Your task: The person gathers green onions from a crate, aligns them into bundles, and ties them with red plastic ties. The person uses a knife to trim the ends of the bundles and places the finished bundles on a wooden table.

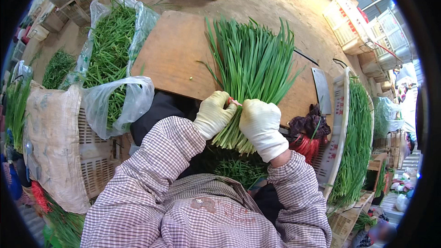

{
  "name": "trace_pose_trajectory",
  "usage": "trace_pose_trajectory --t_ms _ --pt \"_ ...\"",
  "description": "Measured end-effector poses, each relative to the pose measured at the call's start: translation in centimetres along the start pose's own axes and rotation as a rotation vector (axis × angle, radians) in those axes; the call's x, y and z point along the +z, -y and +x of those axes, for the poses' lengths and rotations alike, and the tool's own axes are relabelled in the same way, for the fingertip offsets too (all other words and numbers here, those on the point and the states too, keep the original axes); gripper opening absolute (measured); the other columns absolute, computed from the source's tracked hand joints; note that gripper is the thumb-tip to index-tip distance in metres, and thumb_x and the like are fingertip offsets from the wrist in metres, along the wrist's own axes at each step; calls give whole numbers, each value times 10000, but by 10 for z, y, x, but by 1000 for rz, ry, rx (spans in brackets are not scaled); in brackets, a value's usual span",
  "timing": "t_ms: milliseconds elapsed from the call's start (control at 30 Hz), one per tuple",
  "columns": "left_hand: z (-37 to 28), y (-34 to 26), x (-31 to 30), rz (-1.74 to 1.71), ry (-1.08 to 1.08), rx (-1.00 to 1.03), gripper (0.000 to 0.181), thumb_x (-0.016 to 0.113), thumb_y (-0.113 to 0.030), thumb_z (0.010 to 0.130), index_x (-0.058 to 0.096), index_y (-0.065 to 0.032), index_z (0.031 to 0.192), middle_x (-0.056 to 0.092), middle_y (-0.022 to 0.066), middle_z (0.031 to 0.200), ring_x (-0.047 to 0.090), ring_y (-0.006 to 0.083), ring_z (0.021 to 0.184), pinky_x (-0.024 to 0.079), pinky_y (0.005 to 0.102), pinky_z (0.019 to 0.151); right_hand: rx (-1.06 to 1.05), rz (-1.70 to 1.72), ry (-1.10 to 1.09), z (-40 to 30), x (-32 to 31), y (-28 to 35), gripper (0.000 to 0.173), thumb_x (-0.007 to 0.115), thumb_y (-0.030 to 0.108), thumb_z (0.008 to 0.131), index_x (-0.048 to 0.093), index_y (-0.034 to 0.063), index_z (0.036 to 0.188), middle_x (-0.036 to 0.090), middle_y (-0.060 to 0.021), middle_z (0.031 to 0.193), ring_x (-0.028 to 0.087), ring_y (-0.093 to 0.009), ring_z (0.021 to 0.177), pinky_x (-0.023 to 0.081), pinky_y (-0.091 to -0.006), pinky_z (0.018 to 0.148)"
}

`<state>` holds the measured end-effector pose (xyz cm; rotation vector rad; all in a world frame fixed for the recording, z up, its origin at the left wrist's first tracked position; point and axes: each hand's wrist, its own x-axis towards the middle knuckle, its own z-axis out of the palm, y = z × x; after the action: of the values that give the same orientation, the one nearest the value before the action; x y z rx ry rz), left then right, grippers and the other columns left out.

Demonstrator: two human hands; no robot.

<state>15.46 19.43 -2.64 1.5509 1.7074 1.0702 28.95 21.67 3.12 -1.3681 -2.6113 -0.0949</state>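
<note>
A thick bunch of garlic chives [255, 58] lies on a wooden board [172, 51], leaves pointing away from me and pale cut stems over the near edge. Both my hands wear pale cloth gloves. At the left side of the stems, my left hand [216, 112] pinches a red tie [235, 102]. The tie runs across the front of the bunch to my right hand [260, 122], which is closed in a fist on its other end. My right fingertips are hidden, and so is the tie behind the stems.
To the left stands a clear plastic bag [119, 100] of loose greens. A flat metal blade [321, 89] lies at the board's right, near a dark cloth [310, 122] and red ties [305, 148]. A white crate [341, 110] of chives borders the right side.
</note>
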Motion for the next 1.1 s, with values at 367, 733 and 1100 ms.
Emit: trace_pose_trajectory --t_ms 367,733,1100 --pt "-5 6 2 -61 -62 120 178 684 -146 792 581 -10 839 587 127 767 592 241 662 493 326 631 31 -93 168 9 -6 11 67 619 162 688 629 99 667 630 -94 647 634 -266 597 468 -385 517" --pt "0 5 -13 -179 173 51 128 607 -95 800 587 1 883 593 146 826 606 253 752 486 329 697 52 -70 192 10 -4 11 65 628 149 692 636 85 684 637 -101 678 647 -274 644 484 -385 553" --pt "17 15 -24 -270 475 10 245 568 -205 879 570 8 1000 582 130 911 560 214 884 447 314 795 60 -22 189 9 -1 7 73 626 140 681 644 79 716 647 -105 711 649 -287 676 496 -392 587"
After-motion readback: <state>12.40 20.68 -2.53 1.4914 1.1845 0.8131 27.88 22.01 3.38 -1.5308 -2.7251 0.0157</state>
